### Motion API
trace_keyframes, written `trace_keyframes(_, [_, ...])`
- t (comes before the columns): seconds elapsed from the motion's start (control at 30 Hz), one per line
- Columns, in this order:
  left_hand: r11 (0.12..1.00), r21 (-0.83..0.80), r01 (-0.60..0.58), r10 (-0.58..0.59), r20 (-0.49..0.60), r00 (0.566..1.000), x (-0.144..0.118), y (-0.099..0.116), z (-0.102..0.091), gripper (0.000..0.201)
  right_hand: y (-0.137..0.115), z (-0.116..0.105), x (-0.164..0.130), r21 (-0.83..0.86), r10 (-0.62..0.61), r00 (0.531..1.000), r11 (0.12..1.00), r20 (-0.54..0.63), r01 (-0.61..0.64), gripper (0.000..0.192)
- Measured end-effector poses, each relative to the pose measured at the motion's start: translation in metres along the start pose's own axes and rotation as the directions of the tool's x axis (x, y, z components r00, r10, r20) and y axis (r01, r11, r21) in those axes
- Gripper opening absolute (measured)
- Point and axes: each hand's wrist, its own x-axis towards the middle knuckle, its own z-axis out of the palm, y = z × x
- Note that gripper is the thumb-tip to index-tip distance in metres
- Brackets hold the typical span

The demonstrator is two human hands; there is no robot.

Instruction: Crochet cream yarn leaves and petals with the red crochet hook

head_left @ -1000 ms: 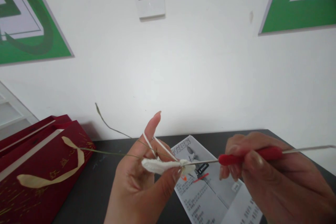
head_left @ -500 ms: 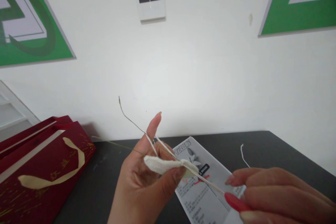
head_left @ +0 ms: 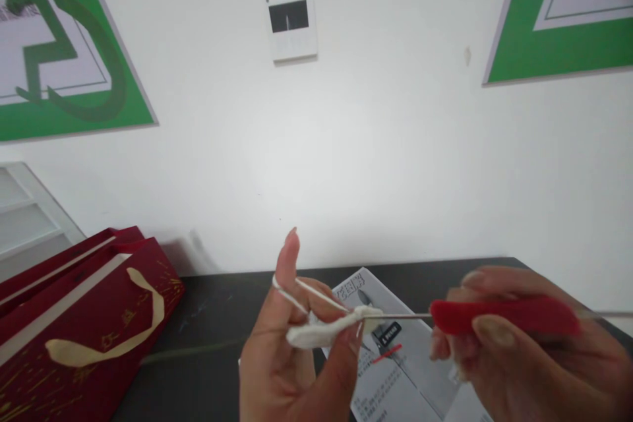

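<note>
Clearly this is crochet work held up in the air above a dark table [head_left: 208, 316]. The left hand [head_left: 291, 356] pinches a small white crocheted piece [head_left: 316, 335] between thumb and middle finger, fingers closed on it, while the forefinger stands straight up with white yarn [head_left: 316, 293] looped over it and running taut down to the piece. The right hand [head_left: 514, 356] is closed around the red handle of a crochet hook [head_left: 499, 316], thumb on top; its thin metal shaft lies level and its tip meets the right end of the piece, just beside the left thumb.

To do this stitch well, I judge that the raised forefinger should keep the yarn evenly tight, the pinch should sit close to the working stitch so the piece does not twist, and the hook should move with a small turn of the wrist, not a pull of the whole arm. The hook's tip is too small to see, so I cannot tell whether it has caught a loop.

The piece looks soft, fuzzy and flattish, a narrow leaf-like strip. The yarn is thin and smooth. The handle seems rubbery and rounded, the shaft hard and shiny. Under the hands lies a printed sheet [head_left: 410, 369], grey with text. At the left rests a dark red box [head_left: 74, 316] with gold marks and a pale ribbon-like handle.
</note>
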Motion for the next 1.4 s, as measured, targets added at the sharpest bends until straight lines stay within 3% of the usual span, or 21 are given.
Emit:
trace_keyframes(0.07, [0.976, -0.093, 0.199, -0.185, 0.136, 0.973, 0.004, 0.001, -0.006, 0.071, 0.001, 0.007, 0.007, -0.036, -0.041, 0.999, 0.998, 0.034, 0.043, 0.014])
trace_keyframes(0.13, [0.926, -0.117, 0.359, -0.322, 0.252, 0.913, 0.009, 0.002, -0.012, 0.076, 0.002, 0.012, 0.008, -0.118, -0.134, 0.990, 0.985, -0.043, 0.129, 0.017])
trace_keyframes(0.23, [0.877, -0.046, 0.479, -0.431, 0.368, 0.824, 0.014, 0.004, -0.019, 0.079, 0.001, 0.015, 0.003, -0.209, -0.224, 0.964, 0.959, -0.144, 0.192, 0.017])
trace_keyframes(0.37, [0.806, 0.042, 0.591, -0.536, 0.474, 0.698, 0.018, 0.005, -0.022, 0.079, -0.003, 0.015, 0.002, -0.208, -0.106, 0.991, 0.974, -0.085, 0.086, 0.024])
trace_keyframes(0.5, [0.731, 0.056, 0.680, -0.588, 0.557, 0.586, 0.020, 0.001, -0.021, 0.080, -0.005, 0.016, 0.013, -0.160, 0.001, 0.993, 0.987, -0.117, -0.020, 0.027])
trace_keyframes(0.67, [0.693, 0.056, 0.719, -0.597, 0.604, 0.528, 0.020, -0.005, -0.022, 0.080, 0.003, 0.019, 0.026, 0.002, 0.244, 0.969, 0.970, -0.023, -0.244, 0.031])
trace_keyframes(0.77, [0.692, 0.030, 0.722, -0.592, 0.595, 0.543, 0.020, -0.004, -0.021, 0.078, 0.008, 0.023, 0.031, 0.103, 0.349, 0.937, 0.931, 0.022, -0.350, 0.034])
trace_keyframes(0.87, [0.716, -0.021, 0.698, -0.564, 0.572, 0.596, 0.021, -0.001, -0.020, 0.077, 0.013, 0.026, 0.034, 0.184, 0.409, 0.910, 0.891, 0.072, -0.415, 0.036])
trace_keyframes(1.0, [0.765, -0.084, 0.639, -0.530, 0.480, 0.699, 0.019, 0.001, -0.018, 0.076, 0.020, 0.029, 0.033, 0.346, 0.470, 0.870, 0.799, 0.150, -0.492, 0.027])
trace_keyframes(1.13, [0.835, -0.170, 0.523, -0.439, 0.366, 0.820, 0.015, 0.001, -0.015, 0.081, 0.023, 0.033, 0.026, 0.513, 0.536, 0.832, 0.679, 0.140, -0.524, 0.018])
trace_keyframes(1.27, [0.899, -0.231, 0.373, -0.326, 0.218, 0.920, 0.009, 0.001, -0.008, 0.082, 0.022, 0.038, 0.012, 0.516, 0.490, 0.863, 0.712, 0.121, -0.477, 0.016])
trace_keyframes(1.4, [0.930, -0.222, 0.294, -0.266, 0.147, 0.953, 0.004, 0.000, -0.005, 0.079, 0.025, 0.043, 0.002, 0.442, 0.404, 0.904, 0.792, 0.138, -0.421, 0.010])
